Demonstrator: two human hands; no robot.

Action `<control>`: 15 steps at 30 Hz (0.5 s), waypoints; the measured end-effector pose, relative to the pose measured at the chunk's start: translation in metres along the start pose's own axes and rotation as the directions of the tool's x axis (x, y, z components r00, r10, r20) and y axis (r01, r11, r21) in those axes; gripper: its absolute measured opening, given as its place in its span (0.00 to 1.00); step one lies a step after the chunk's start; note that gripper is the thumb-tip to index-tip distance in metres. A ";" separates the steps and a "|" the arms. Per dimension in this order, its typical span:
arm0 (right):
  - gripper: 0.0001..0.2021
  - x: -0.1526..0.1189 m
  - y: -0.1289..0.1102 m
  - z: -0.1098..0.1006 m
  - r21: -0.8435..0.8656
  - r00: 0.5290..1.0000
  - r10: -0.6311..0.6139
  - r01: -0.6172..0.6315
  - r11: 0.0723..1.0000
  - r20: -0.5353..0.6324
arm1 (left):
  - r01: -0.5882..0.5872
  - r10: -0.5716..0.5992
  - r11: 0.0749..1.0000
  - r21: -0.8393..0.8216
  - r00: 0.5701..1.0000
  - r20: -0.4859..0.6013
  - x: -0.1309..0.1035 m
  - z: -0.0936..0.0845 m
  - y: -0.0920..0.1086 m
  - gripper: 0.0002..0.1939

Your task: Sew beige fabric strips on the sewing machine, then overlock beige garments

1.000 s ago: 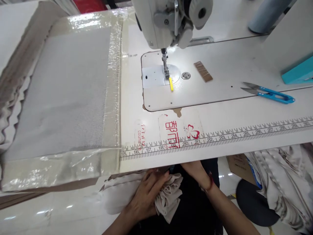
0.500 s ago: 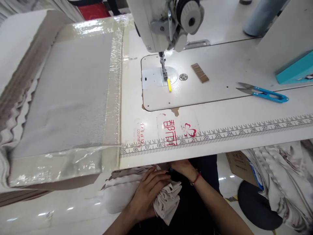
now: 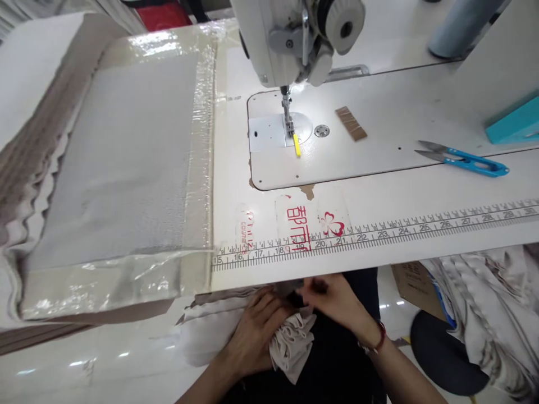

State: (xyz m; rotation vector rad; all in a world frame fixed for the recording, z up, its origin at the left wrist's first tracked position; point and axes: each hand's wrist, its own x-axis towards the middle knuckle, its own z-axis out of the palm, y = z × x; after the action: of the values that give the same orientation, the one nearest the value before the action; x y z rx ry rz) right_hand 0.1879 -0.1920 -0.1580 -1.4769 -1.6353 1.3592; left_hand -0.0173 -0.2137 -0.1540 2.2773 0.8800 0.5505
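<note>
White sewing table (image 3: 379, 247), ruler along front edge. On it: sewing machine (image 3: 295, 39), blue thread snips (image 3: 467, 160), brown tag (image 3: 351, 123), apparently plastic-wrapped grey panel (image 3: 122, 163).

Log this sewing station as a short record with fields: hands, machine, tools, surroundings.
left hand: grips bunched beige fabric below the table edge
right hand: touches the same fabric; grip unclear
machine: sewing machine, needle over the metal plate, nothing under it
tools: blue snips lying on the right
ruler: printed tape scale along the front
left side: taped grey pad
</note>
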 end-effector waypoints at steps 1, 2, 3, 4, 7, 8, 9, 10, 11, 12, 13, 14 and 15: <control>0.13 0.008 0.006 -0.002 -0.020 0.999 0.021 -0.021 1.000 -0.028 | -0.001 0.001 1.000 -0.009 1.000 0.005 0.000 0.000 0.000 0.13; 0.13 0.018 0.013 -0.002 -0.041 0.998 0.035 -0.037 0.998 -0.046 | -0.001 0.001 1.000 -0.012 1.000 0.011 0.000 0.000 0.000 0.13; 0.13 0.026 0.020 -0.002 -0.061 0.998 0.042 -0.045 0.997 -0.048 | -0.002 0.002 1.000 -0.017 1.000 0.010 0.000 0.000 0.001 0.13; 0.12 0.034 0.026 0.001 -0.077 0.998 0.044 -0.047 0.996 -0.036 | 0.000 0.001 1.000 -0.019 1.000 0.007 0.000 0.000 0.001 0.13; 0.06 0.046 0.039 0.016 -0.111 0.998 0.056 -0.054 0.992 0.019 | 0.006 -0.006 1.000 -0.017 1.000 0.004 -0.001 0.000 0.000 0.14; 0.06 0.045 0.041 0.022 -0.121 0.997 0.065 -0.060 0.991 0.032 | 0.006 -0.006 1.000 -0.015 1.000 0.008 -0.001 0.001 0.000 0.15; 0.06 0.042 0.043 0.027 -0.130 0.996 0.076 -0.070 0.989 0.040 | 0.005 -0.005 1.000 -0.010 1.000 0.010 -0.002 0.001 0.000 0.15; 0.06 0.038 0.043 0.032 -0.137 0.995 0.090 -0.083 0.987 0.041 | -0.001 0.001 1.000 0.002 1.000 0.010 -0.002 0.001 -0.001 0.15; 0.07 0.032 0.042 0.034 -0.139 0.994 0.104 -0.097 0.985 0.040 | -0.007 0.007 1.000 0.026 1.000 0.009 -0.003 0.001 -0.001 0.16; 0.08 0.025 0.040 0.034 -0.135 0.993 0.116 -0.110 0.985 0.038 | -0.006 0.005 0.998 0.062 1.000 0.011 -0.003 0.001 -0.002 0.16; 0.07 0.019 0.036 0.031 -0.123 0.992 0.123 -0.117 0.986 0.042 | 0.001 -0.002 0.995 0.103 1.000 0.017 -0.003 0.000 -0.002 0.17; 0.06 0.012 0.031 0.028 -0.101 0.991 0.120 -0.114 0.988 0.059 | 0.008 -0.012 0.990 0.138 1.000 0.027 -0.003 0.000 -0.002 0.18; 0.05 0.006 0.025 0.022 -0.069 0.990 0.107 -0.101 0.992 0.088 | 0.016 -0.022 0.988 0.153 0.999 0.039 -0.003 0.000 -0.003 0.19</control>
State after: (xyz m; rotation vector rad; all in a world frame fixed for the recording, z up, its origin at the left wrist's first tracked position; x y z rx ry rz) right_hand 0.1765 -0.1965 -0.1901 -1.5783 -1.6942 1.4634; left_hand -0.0201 -0.2142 -0.1564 2.4061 0.9522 0.4404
